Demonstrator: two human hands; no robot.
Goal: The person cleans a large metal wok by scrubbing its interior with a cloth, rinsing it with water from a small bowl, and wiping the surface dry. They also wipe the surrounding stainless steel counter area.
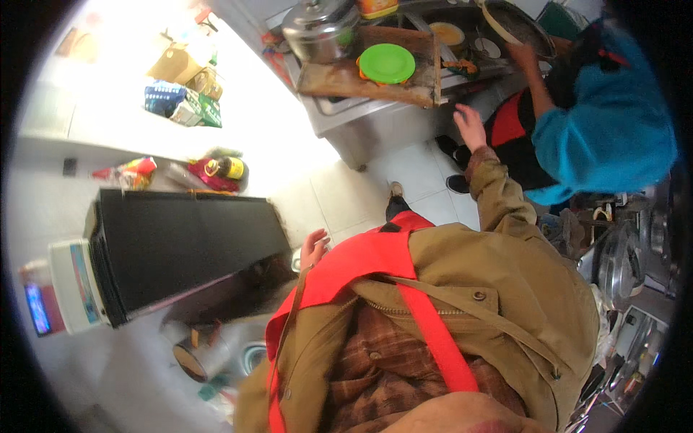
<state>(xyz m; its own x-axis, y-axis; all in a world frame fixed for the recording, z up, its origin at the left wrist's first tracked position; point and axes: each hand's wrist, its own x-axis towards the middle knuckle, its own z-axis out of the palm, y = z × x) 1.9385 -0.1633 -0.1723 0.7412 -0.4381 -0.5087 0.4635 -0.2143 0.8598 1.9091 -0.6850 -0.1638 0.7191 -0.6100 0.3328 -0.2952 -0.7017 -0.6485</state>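
My right hand (470,125) is stretched forward with its fingers apart and holds nothing. It hovers just short of a wooden tray (346,93) that overhangs the front of the stove counter (335,123). On the tray rest a bright green plastic lid (387,64) with an orange rim beneath it and a large stainless-steel kettle (322,32). Low at my left side, my left hand (315,246) has loosely bent fingers and nothing visible in it. Part of that hand is covered by my red apron (346,260).
A person in a blue top (601,124) stands close on my right, one hand at a dark wok (517,24). A black refrigerator (189,243) stands to my left. Bags and a yellow-labelled bottle (231,168) sit beyond it. Metal cookware (620,265) crowds the right side.
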